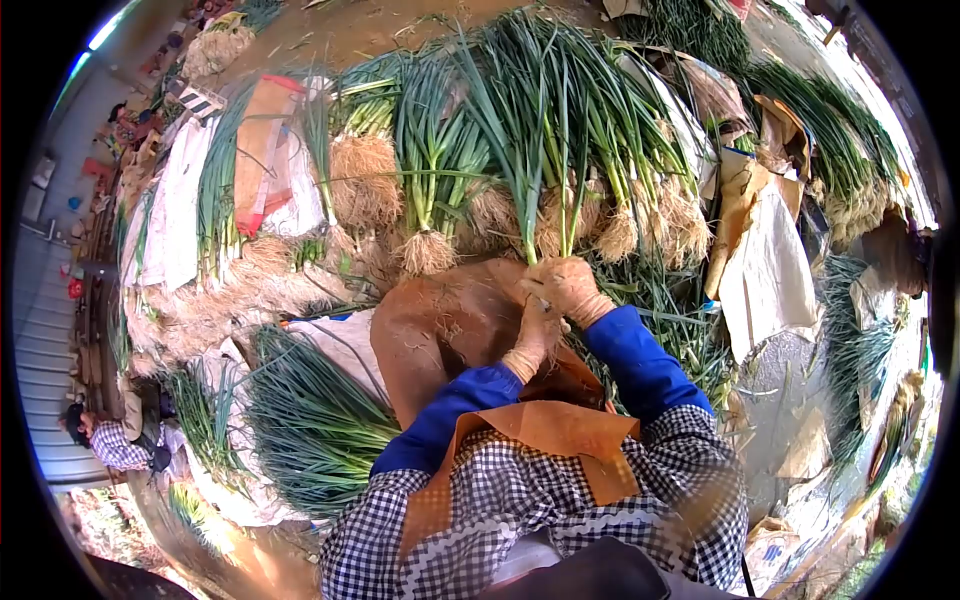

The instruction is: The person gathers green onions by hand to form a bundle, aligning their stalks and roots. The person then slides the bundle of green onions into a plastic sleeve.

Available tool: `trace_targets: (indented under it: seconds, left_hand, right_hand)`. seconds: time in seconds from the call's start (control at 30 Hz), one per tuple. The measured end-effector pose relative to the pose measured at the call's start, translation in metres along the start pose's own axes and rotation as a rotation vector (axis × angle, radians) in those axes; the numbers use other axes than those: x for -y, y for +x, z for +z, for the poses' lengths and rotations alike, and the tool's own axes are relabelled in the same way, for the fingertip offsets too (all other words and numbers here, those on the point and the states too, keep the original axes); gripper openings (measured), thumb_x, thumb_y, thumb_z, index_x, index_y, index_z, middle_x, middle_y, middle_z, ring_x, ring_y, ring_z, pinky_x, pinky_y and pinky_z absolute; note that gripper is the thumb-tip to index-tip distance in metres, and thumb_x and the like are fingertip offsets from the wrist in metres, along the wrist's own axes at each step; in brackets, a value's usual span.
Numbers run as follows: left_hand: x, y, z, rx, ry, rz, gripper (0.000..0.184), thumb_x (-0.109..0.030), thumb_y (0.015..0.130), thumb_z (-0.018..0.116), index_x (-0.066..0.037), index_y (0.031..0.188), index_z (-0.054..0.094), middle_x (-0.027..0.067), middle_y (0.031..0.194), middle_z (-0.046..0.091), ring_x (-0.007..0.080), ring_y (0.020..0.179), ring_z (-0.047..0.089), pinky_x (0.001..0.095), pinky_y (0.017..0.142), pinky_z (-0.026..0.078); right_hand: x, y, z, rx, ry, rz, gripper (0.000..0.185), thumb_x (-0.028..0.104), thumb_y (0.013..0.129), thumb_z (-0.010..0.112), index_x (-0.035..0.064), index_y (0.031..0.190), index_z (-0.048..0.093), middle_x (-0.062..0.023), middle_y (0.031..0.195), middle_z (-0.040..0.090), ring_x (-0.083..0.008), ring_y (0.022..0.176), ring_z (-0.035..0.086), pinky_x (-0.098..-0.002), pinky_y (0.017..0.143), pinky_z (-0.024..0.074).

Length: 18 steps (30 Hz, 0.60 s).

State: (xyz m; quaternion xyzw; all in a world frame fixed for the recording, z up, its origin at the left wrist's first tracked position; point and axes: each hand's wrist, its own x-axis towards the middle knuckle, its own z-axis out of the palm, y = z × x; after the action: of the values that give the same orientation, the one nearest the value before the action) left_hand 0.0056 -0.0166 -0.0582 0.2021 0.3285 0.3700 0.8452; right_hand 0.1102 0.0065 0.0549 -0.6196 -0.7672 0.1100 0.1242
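Green long-leaved stalks (529,238) rise from my right hand (568,285), whose grip is closed around their lower ends just above my lap. My left hand (537,332) sits right below, close against the right; I cannot tell whether its fingers pinch anything. A brown apron (425,325) covers my knees under both. Just ahead, bunches lie in a row, leaves away from me, with shaggy root tufts (427,253) facing my lap. I judge the work partway: that row looks gathered, though the roots remain on, while the stalks in my grip are not laid among it. A loose leafy heap (315,425) at my left seems left to handle. Farther right lies a pale sack (768,270); far left, another person (120,440) is bent low.
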Motion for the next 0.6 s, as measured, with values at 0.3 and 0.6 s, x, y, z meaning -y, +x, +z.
trace_targets:
  seconds: [0.3, 0.6]
  left_hand:
    - [-0.053, -0.027, 0.020, 0.099, -0.021, -0.220, 0.020, -0.018, 0.092, 0.049, -0.001, 0.101, 0.055, 0.0114, 0.090, 0.064, 0.0175, 0.074, 0.065, 0.0209, 0.050, 0.049]
    - [-0.049, -0.030, 0.026, 0.015, -0.169, -0.284, 0.021, -0.030, 0.095, 0.044, -0.010, 0.088, 0.049, 0.0021, 0.070, 0.052, 0.0110, 0.053, 0.048, 0.0173, 0.038, 0.034]
  right_hand:
    - [-0.050, -0.078, -0.041, 0.277, 0.835, 0.543, 0.037, 0.036, 0.086, 0.059, 0.0007, 0.092, 0.067, -0.0070, 0.069, 0.065, -0.0157, 0.064, 0.060, -0.0290, 0.066, 0.0489]
    - [-0.020, 0.014, 0.053, -0.635, 1.594, 0.623, 0.024, 0.025, 0.093, 0.050, 0.0056, 0.085, 0.061, 0.0071, 0.069, 0.055, -0.0041, 0.061, 0.046, -0.0206, 0.054, 0.0390]
